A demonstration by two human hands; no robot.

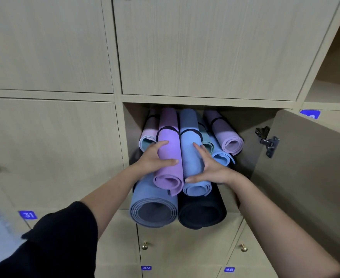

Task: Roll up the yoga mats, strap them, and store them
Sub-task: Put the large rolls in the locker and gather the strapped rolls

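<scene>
Left hand [155,160] gripped the purple mat [170,157], fingers and thumb curled round its near end. Right hand [213,167] likewise gripped the light blue mat [191,155] beside it. Both strapped rolls lay touching atop the large blue roll [153,207] and the black roll [202,211], protruding from the open compartment [245,125]. Judgement: push both in together, level and straight, steadying the lower pair, until the door [305,167] can close.

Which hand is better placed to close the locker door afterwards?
Probably right. The open door, hinged at the right, is nearest the right hand on the light blue mat; the left hand holds the purple mat farther away.
</scene>
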